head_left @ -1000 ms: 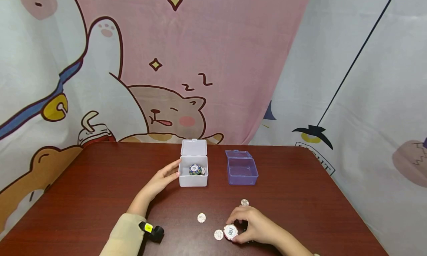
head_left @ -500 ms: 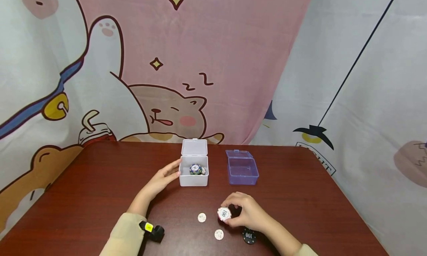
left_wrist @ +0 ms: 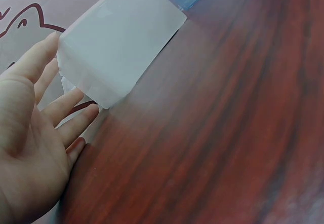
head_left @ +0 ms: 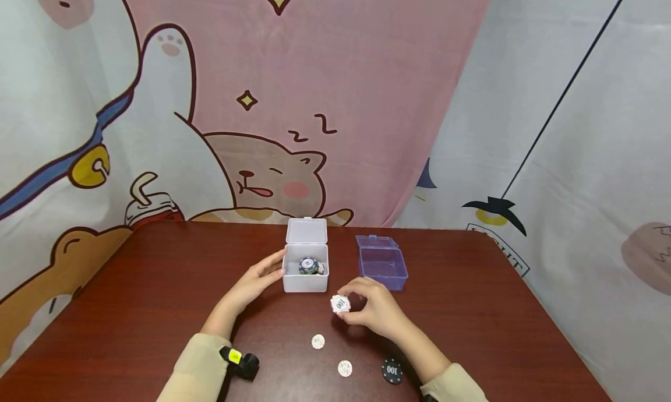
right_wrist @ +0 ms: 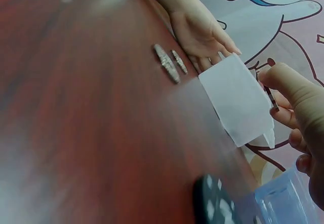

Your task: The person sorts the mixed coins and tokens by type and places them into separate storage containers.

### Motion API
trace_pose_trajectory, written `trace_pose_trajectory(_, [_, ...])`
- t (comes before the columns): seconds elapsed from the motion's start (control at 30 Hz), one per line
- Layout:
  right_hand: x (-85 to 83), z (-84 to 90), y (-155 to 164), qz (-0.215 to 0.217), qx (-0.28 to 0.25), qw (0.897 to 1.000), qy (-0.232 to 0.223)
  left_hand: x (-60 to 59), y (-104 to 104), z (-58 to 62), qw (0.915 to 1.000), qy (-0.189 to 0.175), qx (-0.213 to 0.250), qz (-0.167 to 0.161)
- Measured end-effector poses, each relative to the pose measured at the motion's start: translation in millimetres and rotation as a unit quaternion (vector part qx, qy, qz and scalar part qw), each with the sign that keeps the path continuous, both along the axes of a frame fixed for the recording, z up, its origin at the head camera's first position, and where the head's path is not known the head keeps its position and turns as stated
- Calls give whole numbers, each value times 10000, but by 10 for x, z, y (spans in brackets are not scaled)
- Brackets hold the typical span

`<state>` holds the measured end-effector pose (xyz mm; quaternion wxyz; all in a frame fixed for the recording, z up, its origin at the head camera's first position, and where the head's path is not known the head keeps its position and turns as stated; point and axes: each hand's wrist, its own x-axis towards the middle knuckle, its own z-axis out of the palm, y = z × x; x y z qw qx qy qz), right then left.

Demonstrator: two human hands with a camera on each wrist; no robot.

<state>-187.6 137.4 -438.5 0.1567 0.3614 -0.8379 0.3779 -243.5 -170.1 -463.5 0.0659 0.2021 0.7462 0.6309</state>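
My left hand [head_left: 257, 279] touches the left side of the white box [head_left: 306, 283] with its fingers fairly straight. The box's lid stands up at the back, and inside lie a blue-and-green poker chip [head_left: 308, 265] and part of a paler chip. Between thumb and fingertips my right hand [head_left: 374, 307] pinches a white poker chip [head_left: 341, 303] marked 100, held above the table just in front of the box. In the right wrist view this chip [right_wrist: 272, 98] shows only as a thin dark edge.
A purple see-through box [head_left: 385, 274], lid up, stands to the right of the white one. Nearer me are two small pale discs, one [head_left: 317, 341] left of the other [head_left: 345, 368]. A black poker chip [head_left: 392, 371] lies beside my right forearm.
My right hand has lifted the white poker chip and carried it forward and left towards the white box. The black chip has come into view. My left hand has stayed at the box.
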Motion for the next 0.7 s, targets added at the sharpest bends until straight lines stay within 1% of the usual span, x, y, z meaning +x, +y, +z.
trace_pose_trajectory(0.17, [-81, 65, -107, -204, -5, 9997, 102, -4, 7, 11, 10000, 18, -22, -2])
trace_pose_trajectory(0.43, [-244, 234, -250, -449, -64, 9986, 266, -9, 5, 6, 10000, 56, -31, -12])
trace_pose_trajectory(0.7, [-404, 363, -373, -558, -97, 9978, 346, -15, -4, -19, 10000, 79, -30, 8])
